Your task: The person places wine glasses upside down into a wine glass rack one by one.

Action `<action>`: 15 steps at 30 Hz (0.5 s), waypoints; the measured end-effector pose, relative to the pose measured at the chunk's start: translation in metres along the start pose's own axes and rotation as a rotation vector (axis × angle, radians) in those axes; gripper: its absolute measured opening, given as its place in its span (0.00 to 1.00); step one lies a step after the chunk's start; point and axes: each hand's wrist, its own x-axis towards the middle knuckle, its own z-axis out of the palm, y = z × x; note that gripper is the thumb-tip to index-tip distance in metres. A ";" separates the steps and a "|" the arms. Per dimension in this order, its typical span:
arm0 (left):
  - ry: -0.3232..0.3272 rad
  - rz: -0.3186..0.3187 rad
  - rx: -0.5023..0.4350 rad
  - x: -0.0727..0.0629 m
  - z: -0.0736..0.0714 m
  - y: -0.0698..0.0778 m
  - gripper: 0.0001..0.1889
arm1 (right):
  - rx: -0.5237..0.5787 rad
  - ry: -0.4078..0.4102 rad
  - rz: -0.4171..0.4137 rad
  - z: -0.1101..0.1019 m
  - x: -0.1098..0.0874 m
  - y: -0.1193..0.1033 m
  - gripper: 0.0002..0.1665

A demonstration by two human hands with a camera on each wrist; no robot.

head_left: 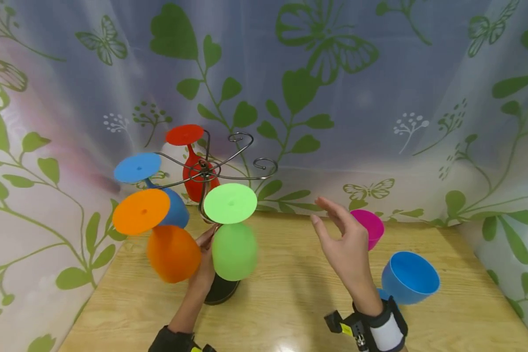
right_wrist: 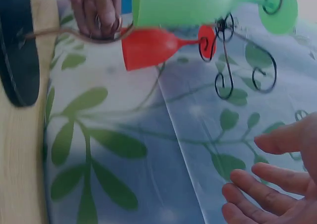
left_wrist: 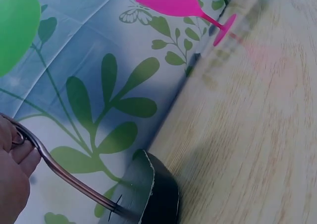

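In the head view, a metal wine glass rack [head_left: 204,171] with curled arms stands at left on a round black base [head_left: 221,289]. Upside down from its arms hang a red goblet [head_left: 192,183], a blue goblet [head_left: 178,209], an orange goblet [head_left: 174,254] and a light green goblet [head_left: 235,252]. My left hand [head_left: 204,264] grips the rack's stem, partly hidden behind the goblets; the left wrist view shows its fingers [left_wrist: 27,157] curled around the bent metal. To the right, my right hand [head_left: 344,244] is raised, holding nothing, fingers and thumb apart.
A magenta goblet [head_left: 371,226] stands upright behind my right hand. Nearer, to the right of my wrist, is another blue goblet [head_left: 411,277]. Two curled rack arms [head_left: 264,168] point right and carry no goblet. A patterned curtain [head_left: 334,122] backs the wooden table [head_left: 286,293].
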 end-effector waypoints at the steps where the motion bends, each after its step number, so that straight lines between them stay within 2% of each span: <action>1: 0.033 0.027 0.145 0.000 -0.001 -0.002 0.15 | -0.039 -0.001 0.016 -0.006 -0.001 0.000 0.26; 2: 0.028 0.020 0.100 0.000 -0.003 -0.003 0.16 | -0.088 -0.011 0.056 -0.013 -0.002 -0.007 0.26; 4: -0.018 0.028 0.032 0.000 -0.006 -0.005 0.19 | -0.156 -0.019 0.082 -0.025 -0.006 -0.009 0.29; 5: -0.039 0.030 0.026 0.000 -0.007 -0.005 0.21 | -0.176 -0.028 0.093 -0.031 -0.008 -0.010 0.31; 7: -0.083 0.047 0.067 0.000 -0.008 -0.005 0.20 | -0.221 -0.038 0.110 -0.042 -0.011 -0.013 0.34; 10: -0.107 0.076 0.195 -0.001 -0.007 -0.002 0.18 | -0.269 -0.051 0.126 -0.059 -0.016 -0.017 0.37; 12: -0.101 0.088 0.270 -0.001 -0.006 -0.001 0.18 | -0.300 -0.058 0.133 -0.072 -0.020 -0.017 0.39; 15: -0.082 0.071 0.323 -0.002 -0.004 0.001 0.21 | -0.343 -0.058 0.152 -0.091 -0.025 -0.015 0.43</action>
